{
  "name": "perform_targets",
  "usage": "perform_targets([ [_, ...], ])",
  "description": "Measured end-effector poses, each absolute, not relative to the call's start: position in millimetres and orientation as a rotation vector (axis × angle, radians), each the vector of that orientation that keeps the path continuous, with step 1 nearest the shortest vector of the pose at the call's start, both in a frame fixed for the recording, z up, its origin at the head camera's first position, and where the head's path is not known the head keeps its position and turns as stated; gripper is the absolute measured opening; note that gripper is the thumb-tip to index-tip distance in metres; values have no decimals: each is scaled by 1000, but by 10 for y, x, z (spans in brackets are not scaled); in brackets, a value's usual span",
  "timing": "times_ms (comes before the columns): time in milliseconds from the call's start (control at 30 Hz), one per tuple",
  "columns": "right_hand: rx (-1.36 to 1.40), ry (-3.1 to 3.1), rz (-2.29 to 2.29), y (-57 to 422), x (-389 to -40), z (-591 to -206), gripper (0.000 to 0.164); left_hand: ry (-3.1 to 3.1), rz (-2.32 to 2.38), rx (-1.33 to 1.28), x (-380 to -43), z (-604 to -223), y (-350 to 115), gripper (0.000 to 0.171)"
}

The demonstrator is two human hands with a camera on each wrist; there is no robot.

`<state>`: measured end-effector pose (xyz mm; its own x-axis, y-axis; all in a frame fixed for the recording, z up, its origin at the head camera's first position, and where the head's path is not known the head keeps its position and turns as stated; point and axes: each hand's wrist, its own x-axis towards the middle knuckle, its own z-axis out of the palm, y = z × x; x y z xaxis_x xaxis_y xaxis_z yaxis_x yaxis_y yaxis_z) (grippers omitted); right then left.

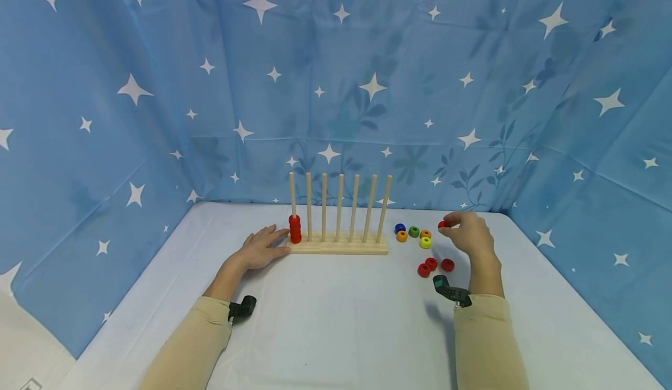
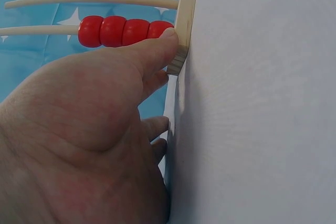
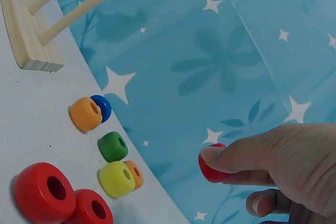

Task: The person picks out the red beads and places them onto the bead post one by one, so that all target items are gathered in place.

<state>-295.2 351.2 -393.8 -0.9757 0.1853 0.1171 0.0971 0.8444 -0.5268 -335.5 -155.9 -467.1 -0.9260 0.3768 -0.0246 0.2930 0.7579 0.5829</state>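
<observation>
A wooden peg rack (image 1: 338, 249) with several upright rods stands at the table's far side. Red beads (image 1: 295, 229) are stacked on its leftmost rod. My left hand (image 1: 259, 249) rests at the left end of the base, fingers mostly straight. In the left wrist view its thumb touches the base end beside the lowest red bead (image 2: 160, 28); the other fingertips are partly hidden. At the right, my right hand (image 1: 469, 234) pinches a red bead (image 3: 211, 167) between thumb and fingers, held above the table.
Right of the rack lie loose beads: blue (image 1: 400, 227), green (image 1: 414, 231), yellow (image 1: 425, 242) and two orange, one of them nearer the rack (image 1: 401, 236). Closer in are three red beads, one by itself (image 1: 447, 264). A blue star-patterned curtain (image 1: 336, 87) closes off the white table's back.
</observation>
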Motion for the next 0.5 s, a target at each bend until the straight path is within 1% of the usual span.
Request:
perform_targets([
  [267, -216, -2753, 814, 3421, -2984, -3914, 40, 2799, 911, 543, -3358, -4676, -1570, 66],
  [500, -128, -2597, 981, 3325, -2973, -3851, 48, 2798, 898, 555, -3352, -4671, -1560, 67],
])
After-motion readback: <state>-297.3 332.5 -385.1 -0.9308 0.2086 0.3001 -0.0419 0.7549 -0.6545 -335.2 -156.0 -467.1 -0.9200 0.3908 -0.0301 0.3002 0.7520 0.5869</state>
